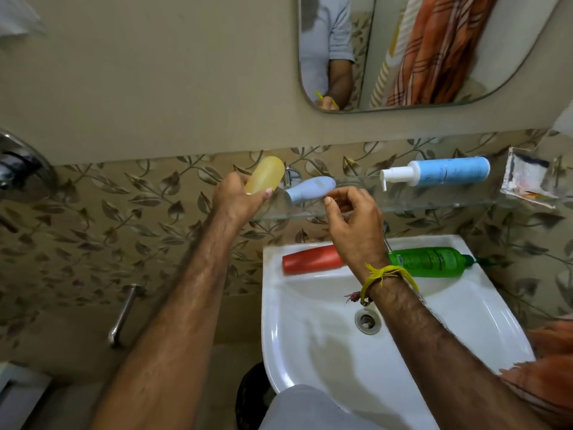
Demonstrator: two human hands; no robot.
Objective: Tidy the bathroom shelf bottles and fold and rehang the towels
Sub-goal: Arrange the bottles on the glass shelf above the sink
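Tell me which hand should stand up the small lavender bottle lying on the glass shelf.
Right. The right hand is empty, its fingertips right beside the lavender bottle on the shelf. The left hand already has its grip on the yellow bottle, so it is likely less free.

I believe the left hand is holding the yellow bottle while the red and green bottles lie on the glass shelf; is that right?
Not quite. The head view shows the red bottle and green bottle lying on the back ledge of the white sink, below the glass shelf. The rest holds: the left hand is holding the yellow bottle.
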